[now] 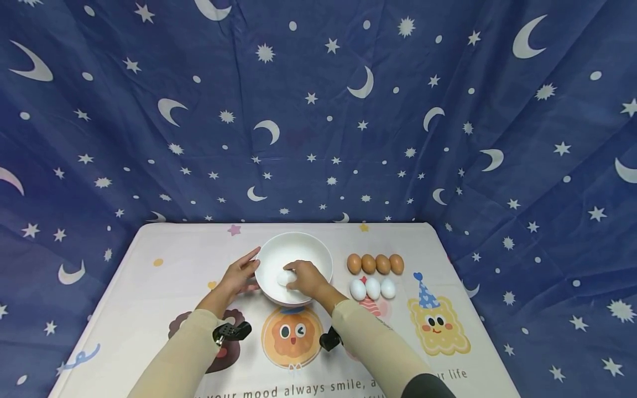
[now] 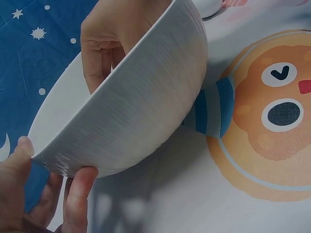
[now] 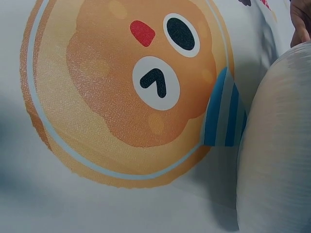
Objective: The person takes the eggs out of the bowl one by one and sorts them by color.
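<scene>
A white bowl stands on the table, its outer wall large in the left wrist view. My left hand grips the bowl's left rim, with the thumb at the rim and fingers against the outside. Inside the bowl, my right hand holds a white egg between thumb and fingers, low near the bottom. From the left wrist camera the bowl's wall hides the egg and the right fingertips. The right wrist view catches only the bowl's side and part of the left hand.
Right of the bowl lies a row of several brown eggs. Closer to me is a row of three white eggs. A printed cloth covers the table, and a blue curtain with moons and stars hangs behind it.
</scene>
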Demonstrator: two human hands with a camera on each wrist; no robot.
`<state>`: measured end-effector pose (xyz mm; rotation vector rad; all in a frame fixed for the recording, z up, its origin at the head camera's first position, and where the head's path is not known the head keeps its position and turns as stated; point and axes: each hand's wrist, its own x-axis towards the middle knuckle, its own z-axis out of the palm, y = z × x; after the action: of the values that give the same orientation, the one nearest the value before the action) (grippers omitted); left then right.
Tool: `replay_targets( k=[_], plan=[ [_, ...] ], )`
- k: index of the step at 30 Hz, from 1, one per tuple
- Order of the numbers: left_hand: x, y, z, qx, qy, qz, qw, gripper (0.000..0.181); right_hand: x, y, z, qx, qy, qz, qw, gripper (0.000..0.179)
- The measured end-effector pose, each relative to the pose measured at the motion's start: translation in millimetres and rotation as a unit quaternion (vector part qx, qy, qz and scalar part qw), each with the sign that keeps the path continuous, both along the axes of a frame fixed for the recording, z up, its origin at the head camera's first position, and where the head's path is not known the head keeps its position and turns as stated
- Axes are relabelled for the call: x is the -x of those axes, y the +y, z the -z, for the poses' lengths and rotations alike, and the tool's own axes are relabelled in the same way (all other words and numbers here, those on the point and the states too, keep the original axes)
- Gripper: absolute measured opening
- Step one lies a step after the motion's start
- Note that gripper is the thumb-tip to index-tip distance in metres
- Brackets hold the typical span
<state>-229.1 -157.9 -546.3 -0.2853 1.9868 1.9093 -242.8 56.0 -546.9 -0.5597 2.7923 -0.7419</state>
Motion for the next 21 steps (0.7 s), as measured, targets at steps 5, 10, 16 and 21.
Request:
replay_targets(
  k=[5,10,16,21],
  plan=[
    [0.7,-0.3,1.4,0.002,0.0,-0.003,1.0,0.053,-0.1,-0.9,0.4,-0.013,0.003,0.011,0.9999,0.048],
    [0.3,-0.7,1.0,0.003,-0.001,-0.005,1.0,0.053,-0.4,-0.5,1.0,-0.013,0.003,0.011,0.9998,0.047],
    [-0.1,-0.2,-0.1,0.019,-0.002,0.0,0.9998,0.052,1.4,1.3,0.9,0.003,-0.013,0.013,0.9998,0.045],
    [0.0,0.1,-1.1,0.018,-0.001,0.004,0.9998,0.052,2.5,2.8,-2.6,0.028,-0.038,0.024,0.9986,0.044]
  ],
)
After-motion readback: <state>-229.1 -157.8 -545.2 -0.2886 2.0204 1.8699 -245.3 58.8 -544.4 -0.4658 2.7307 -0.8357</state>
